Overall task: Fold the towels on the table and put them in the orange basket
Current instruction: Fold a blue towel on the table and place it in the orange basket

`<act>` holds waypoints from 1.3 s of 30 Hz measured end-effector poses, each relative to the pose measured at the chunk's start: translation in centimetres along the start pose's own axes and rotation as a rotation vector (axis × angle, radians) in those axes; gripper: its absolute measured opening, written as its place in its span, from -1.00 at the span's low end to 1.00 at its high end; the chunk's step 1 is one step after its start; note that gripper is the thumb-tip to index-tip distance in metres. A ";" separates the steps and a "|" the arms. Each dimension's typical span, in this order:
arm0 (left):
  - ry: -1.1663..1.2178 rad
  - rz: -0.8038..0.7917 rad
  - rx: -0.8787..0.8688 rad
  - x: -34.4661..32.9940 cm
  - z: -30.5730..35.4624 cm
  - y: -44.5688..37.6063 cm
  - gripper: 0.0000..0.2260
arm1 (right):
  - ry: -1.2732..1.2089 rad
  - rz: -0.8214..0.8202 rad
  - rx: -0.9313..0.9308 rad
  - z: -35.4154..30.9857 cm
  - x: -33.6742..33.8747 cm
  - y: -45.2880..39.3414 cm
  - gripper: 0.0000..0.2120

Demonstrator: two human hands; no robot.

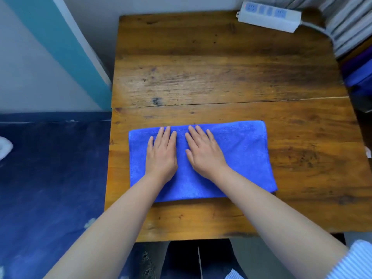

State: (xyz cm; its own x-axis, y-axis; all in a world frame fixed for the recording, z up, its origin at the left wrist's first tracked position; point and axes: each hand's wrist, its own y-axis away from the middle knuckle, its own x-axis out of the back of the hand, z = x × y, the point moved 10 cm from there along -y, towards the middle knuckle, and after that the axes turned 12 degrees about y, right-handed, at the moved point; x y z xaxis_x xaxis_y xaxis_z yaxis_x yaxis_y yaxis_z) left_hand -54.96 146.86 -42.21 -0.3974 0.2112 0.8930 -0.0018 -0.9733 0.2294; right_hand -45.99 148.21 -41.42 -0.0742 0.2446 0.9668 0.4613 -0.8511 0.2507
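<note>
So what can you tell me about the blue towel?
The blue towel is bright, fuzzy cloth, lying flat as a wide rectangle near the front edge of the wooden table. Its edges look neat, as if already folded once. The left hand and right hand press flat on it, fingers straight, side by side.

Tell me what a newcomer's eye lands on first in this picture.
The bright blue towel lies flat on the near half of the wooden table. The left hand and right hand press on it side by side, fingers straight. A white power strip sits at the table's far right corner.
</note>
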 end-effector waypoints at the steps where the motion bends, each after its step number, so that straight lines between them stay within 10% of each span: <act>1: -0.010 -0.013 0.000 -0.2 -0.4 0.0 -0.55 | 0.012 -0.026 0.012 0.0 -0.7 0.0 -0.48; 24: 0.030 0.016 0.215 1.0 -6.0 -0.1 -0.39 | -0.095 -0.035 -0.602 18.8 -1.6 5.0 -0.47; 39: -0.070 -0.089 0.048 -0.6 -3.9 7.8 -0.37 | -0.066 -0.070 -0.490 9.8 -4.1 13.1 -0.44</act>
State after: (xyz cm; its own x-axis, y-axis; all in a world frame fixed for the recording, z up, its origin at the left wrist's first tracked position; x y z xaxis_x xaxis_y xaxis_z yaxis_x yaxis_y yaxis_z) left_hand -58.33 138.83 -42.52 -0.3324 0.3035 0.8930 0.0109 -0.9455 0.3254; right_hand -30.99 140.64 -42.55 -0.0265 0.3240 0.9457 -0.0132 -0.9460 0.3238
